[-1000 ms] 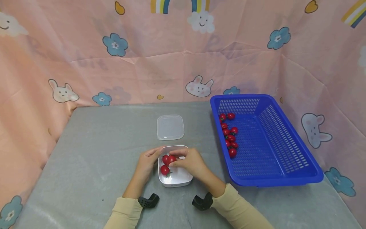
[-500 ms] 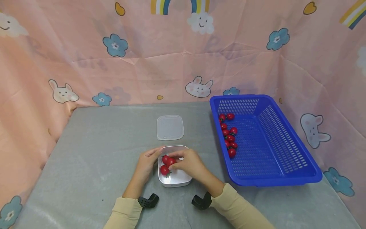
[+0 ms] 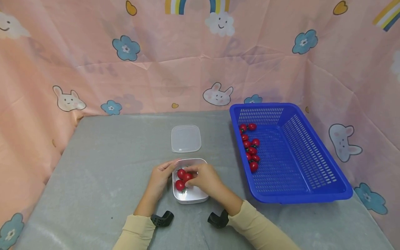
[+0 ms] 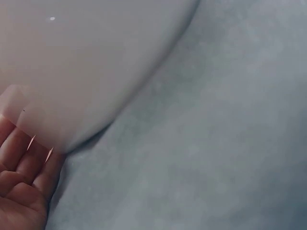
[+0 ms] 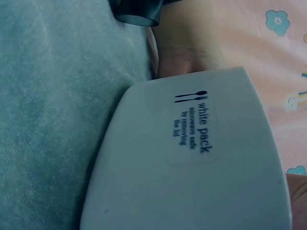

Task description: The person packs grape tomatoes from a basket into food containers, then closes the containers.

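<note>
In the head view a white square container [image 3: 192, 198] stands near the middle front of the table, with several red cherry tomatoes at its left side. My left hand [image 3: 159, 178] rests against the container's left side near its back corner; in the left wrist view the fingers [image 4: 41, 165] touch the outer wall. Reaching over the right rim, my right hand [image 3: 207, 178] pinches a cherry tomato [image 3: 188, 176] between thumb and fingers inside the container. In the right wrist view the container wall [image 5: 192, 182], printed "white pack", hides most of that hand.
A clear square lid [image 3: 186, 139] lies behind the container. To the right stands a blue slotted basket [image 3: 300, 194], with several cherry tomatoes [image 3: 251, 151] along its left side. A pink printed cloth [image 3: 175, 69] hangs behind and beside the grey table [image 3: 103, 173].
My right hand has shifted slightly left over the container, still pinching the tomato. The left hand, lid and basket stay about where they were.
</note>
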Demonstrator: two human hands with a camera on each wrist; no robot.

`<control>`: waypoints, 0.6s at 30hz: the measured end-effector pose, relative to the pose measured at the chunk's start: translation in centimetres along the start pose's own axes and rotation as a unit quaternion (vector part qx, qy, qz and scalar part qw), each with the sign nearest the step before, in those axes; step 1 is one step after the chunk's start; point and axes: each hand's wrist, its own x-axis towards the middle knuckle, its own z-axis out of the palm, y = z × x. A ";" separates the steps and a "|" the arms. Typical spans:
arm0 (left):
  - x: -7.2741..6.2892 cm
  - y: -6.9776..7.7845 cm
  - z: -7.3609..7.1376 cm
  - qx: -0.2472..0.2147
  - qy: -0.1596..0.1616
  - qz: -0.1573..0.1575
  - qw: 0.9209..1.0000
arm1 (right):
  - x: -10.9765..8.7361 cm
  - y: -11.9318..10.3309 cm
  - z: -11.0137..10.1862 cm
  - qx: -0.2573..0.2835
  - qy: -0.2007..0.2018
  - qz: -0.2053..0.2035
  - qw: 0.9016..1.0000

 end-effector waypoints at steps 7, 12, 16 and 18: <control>0.0 0.0 0.0 0.007 0.005 0.000 1.000 | 0.0 0.1 0.2 0.000 0.005 -0.011 1.000; 0.1 0.0 0.1 0.000 0.003 -0.002 1.000 | 0.1 0.3 -0.1 0.054 0.011 0.004 0.998; 0.0 0.0 0.0 -0.002 0.002 -0.008 1.000 | 0.0 0.2 -0.9 0.105 0.015 0.029 0.994; 0.0 0.0 0.0 0.001 0.002 -0.007 1.000 | -0.3 -0.2 -1.7 0.126 0.023 0.037 0.991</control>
